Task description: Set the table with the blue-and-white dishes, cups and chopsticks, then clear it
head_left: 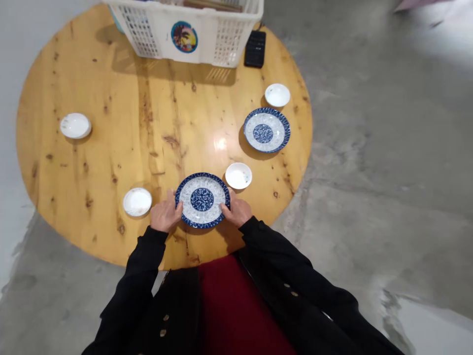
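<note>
A blue-and-white patterned plate [202, 199] lies near the front edge of the round wooden table [111, 148]. My left hand [165, 213] grips its left rim with curled fingers, and my right hand [236, 211] grips its right rim. A small white dish [238, 175] sits just beyond the plate on the right, and another small white dish [137, 201] rests to the left of my left hand.
A second blue-and-white plate [266, 129] lies at the table's right with a small white dish [277, 94] behind it. Another white dish [75, 125] sits far left. A white plastic basket [185, 29] and a black object [255, 48] stand at the back. Grey concrete floor surrounds the table.
</note>
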